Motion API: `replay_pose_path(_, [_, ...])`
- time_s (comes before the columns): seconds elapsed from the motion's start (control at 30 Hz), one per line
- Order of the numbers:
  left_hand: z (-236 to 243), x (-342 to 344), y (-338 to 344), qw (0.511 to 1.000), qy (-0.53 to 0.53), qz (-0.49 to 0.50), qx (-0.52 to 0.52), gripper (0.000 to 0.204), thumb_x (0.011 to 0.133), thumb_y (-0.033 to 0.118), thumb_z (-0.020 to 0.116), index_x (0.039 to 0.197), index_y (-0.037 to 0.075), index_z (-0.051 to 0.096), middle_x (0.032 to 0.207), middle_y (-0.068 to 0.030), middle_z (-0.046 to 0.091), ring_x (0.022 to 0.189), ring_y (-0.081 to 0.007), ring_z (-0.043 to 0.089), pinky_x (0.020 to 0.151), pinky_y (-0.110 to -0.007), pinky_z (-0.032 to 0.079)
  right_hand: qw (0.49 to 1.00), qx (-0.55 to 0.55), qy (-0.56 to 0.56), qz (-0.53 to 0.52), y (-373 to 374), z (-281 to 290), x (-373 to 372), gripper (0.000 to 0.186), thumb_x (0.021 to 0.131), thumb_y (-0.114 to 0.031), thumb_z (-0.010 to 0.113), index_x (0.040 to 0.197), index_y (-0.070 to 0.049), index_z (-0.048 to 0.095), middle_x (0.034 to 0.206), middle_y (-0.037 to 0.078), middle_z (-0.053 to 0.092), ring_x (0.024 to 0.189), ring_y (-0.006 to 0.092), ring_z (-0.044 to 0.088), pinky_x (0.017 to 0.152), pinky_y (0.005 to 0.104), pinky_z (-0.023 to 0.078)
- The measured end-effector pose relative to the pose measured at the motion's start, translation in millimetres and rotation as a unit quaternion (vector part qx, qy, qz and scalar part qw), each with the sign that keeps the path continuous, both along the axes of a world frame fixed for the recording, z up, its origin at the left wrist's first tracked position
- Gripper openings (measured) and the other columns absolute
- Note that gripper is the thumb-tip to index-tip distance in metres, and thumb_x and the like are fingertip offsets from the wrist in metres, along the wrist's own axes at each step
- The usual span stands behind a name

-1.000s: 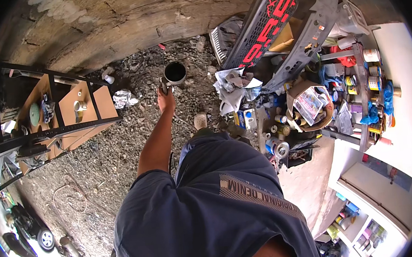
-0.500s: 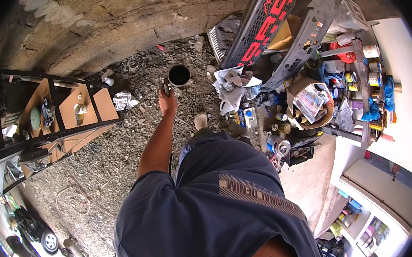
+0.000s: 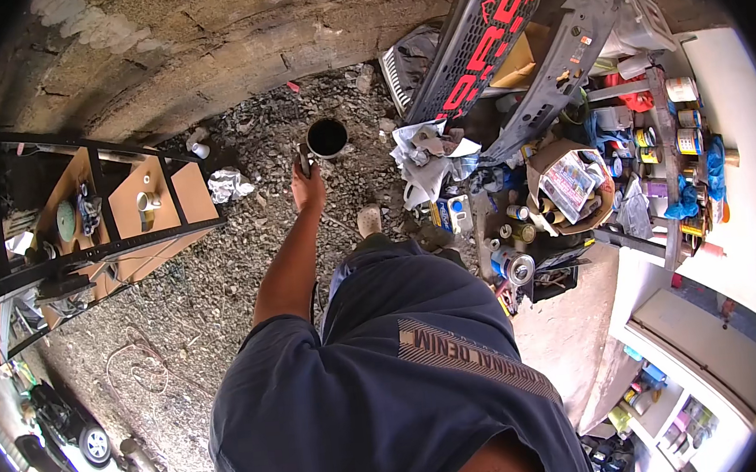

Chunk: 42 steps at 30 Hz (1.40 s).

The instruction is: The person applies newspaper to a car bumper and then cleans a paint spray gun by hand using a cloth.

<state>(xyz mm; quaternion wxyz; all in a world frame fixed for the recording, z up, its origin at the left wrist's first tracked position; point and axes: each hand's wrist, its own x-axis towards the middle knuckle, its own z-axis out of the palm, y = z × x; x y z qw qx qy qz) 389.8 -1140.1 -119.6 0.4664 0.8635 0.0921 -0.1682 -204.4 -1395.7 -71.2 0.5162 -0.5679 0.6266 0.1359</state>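
My left hand [image 3: 307, 190] is stretched out low over the gravel, its fingers closed around a dark upright handle [image 3: 304, 160]. Right against that handle is a round cup [image 3: 327, 138] with a pale rim and a black inside. Whether the cup and handle are one piece I cannot tell. Below them the tip of a light-coloured shoe [image 3: 369, 220] pokes out past my trousers. My right hand is out of the picture.
Crumpled white paper [image 3: 230, 185] lies on the gravel, near a black-framed shelf [image 3: 206, 226] at left. Car grille [image 3: 474, 43] and bumper parts lean at the back right. An open cardboard box [image 3: 604, 203], several cans and a blue-white tin [image 3: 516, 267] crowd the right side.
The view has shifted very slightly. My left hand keeps its hold on the dark handle, and the cup stays beside it.
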Motion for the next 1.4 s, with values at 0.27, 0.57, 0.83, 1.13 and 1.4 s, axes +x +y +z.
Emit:
replay_pose_path(0.27, [8.5, 0.7, 13.0, 0.999, -0.004, 0.032, 0.022, 0.058, 0.092, 0.033, 0.057, 0.144, 0.011, 0.042, 0.117, -0.0211, 0.065, 0.104, -0.0406, 0.062, 0.087, -0.050, 0.048, 0.998, -0.019, -0.018, 0.051, 6.4, -39.5, -25.3, 0.028, 0.097, -0.027, 0.057, 0.115, -0.006, 0.060, 0.098, 0.009, 0.065, 0.072, 0.0171, 0.065, 0.055, 0.0301, 0.050])
replay_pose_path(0.57, [-10.2, -5.2, -43.5, 0.993, 0.043, 0.002, 0.113, 0.065, 0.090, 0.046, 0.060, 0.138, 0.005, 0.047, 0.123, -0.0217, 0.062, 0.104, -0.0385, 0.063, 0.085, -0.048, 0.051, 0.993, -0.106, -0.052, 0.011, 36.5, -90.8, -123.8, 0.027, 0.096, -0.026, 0.058, 0.110, -0.003, 0.062, 0.098, 0.011, 0.067, 0.073, 0.0208, 0.066, 0.059, 0.0338, 0.052])
replay_pose_path(0.83, [-61.1, 52.4, 36.9, 0.993, -0.017, 0.006, 0.120, 0.065, 0.085, 0.044, 0.065, 0.134, 0.003, 0.051, 0.113, -0.0211, 0.066, 0.098, -0.0381, 0.065, 0.081, -0.051, 0.051, 0.998, -0.025, -0.014, -0.064, 25.0, -3.9, 5.9, 0.029, 0.095, -0.029, 0.059, 0.107, -0.003, 0.059, 0.091, 0.010, 0.065, 0.071, 0.0191, 0.065, 0.057, 0.0319, 0.053])
replay_pose_path(1.13, [-33.8, 62.3, 31.8, 0.996, -0.059, 0.034, -0.048, 0.059, 0.090, 0.019, 0.064, 0.141, 0.002, 0.040, 0.121, -0.0178, 0.061, 0.101, -0.0274, 0.063, 0.073, -0.039, 0.052, 0.996, -0.033, 0.018, -0.077, 57.7, -33.1, -0.6, 0.032, 0.091, -0.029, 0.066, 0.107, -0.001, 0.063, 0.091, 0.016, 0.070, 0.072, 0.0231, 0.068, 0.063, 0.0385, 0.054])
replay_pose_path(1.4, [-42.4, 60.4, 26.0, 0.994, 0.010, 0.027, -0.106, 0.059, 0.089, 0.020, 0.065, 0.139, -0.001, 0.042, 0.123, -0.0176, 0.061, 0.105, -0.0324, 0.060, 0.093, -0.045, 0.045, 0.994, -0.093, 0.007, -0.055, 73.5, -53.8, -28.2, 0.027, 0.092, -0.026, 0.066, 0.106, -0.004, 0.063, 0.090, 0.012, 0.067, 0.066, 0.0214, 0.066, 0.056, 0.0357, 0.052])
